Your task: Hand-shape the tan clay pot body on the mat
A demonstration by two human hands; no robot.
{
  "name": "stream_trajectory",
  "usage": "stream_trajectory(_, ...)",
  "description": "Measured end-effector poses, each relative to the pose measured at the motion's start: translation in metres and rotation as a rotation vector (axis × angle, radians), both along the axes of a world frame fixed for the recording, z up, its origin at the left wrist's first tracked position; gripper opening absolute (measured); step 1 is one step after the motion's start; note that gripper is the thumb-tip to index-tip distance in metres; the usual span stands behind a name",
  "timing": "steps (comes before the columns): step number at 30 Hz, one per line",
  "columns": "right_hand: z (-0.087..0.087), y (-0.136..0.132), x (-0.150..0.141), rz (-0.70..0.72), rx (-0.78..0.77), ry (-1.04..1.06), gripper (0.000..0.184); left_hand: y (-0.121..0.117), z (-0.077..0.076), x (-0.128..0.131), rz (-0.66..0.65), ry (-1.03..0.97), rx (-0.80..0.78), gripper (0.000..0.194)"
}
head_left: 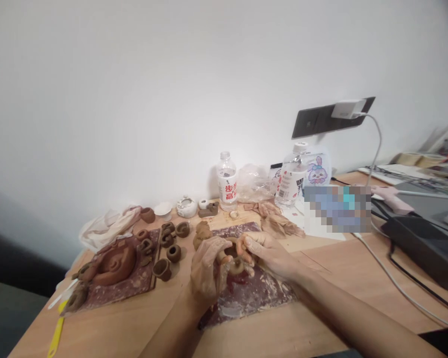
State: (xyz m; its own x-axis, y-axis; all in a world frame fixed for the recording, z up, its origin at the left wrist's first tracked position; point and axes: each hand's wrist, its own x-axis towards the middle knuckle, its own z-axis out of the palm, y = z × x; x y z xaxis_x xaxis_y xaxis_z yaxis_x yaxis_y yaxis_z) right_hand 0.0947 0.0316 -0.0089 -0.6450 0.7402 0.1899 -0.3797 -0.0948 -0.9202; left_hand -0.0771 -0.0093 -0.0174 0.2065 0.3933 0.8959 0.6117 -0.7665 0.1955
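My left hand (pixel 207 271) and my right hand (pixel 267 253) meet over a dark red work mat (pixel 254 298) on the wooden table (pixel 339 278). Both are smeared with clay, and their fingers are curled around a small brown clay piece (pixel 234 261) held between them. The piece looks like a little ring or cup shape, and my fingers cover part of it. A lump of clay (pixel 201 232) sits just behind my left hand.
A second mat (pixel 134 286) at the left carries a clay spiral (pixel 115 263) and several small clay cups (pixel 162 268). Two water bottles (pixel 227 181) stand at the wall with small white dishes (pixel 186 206). A yellow tool (pixel 56 335), crumpled cloth (pixel 104 226), cables (pixel 399 288) and a black box (pixel 421 243) lie around.
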Motion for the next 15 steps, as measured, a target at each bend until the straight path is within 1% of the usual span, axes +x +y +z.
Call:
stream_trajectory(4, 0.0009, 0.0004, 0.0005, -0.002, 0.021, 0.05, 0.043, 0.0005, 0.0007, -0.001, -0.022, 0.013, 0.015, 0.034)
stream_trajectory(8, 0.0013, 0.0001, 0.0001, 0.022, -0.027, 0.036, 0.044, 0.0006, 0.0027, -0.0006, -0.043, 0.005, 0.04, 0.034)
stream_trajectory(12, 0.0021, -0.0011, -0.0018, -0.043, -0.079, 0.081, 0.052, 0.0012, 0.0037, -0.0006, -0.09, 0.008, 0.061, 0.036)
stream_trajectory(15, 0.0035, -0.0012, -0.0017, -0.042, -0.08, 0.103, 0.044, 0.0014, 0.0042, -0.0004, -0.063, 0.01, 0.077, 0.037)
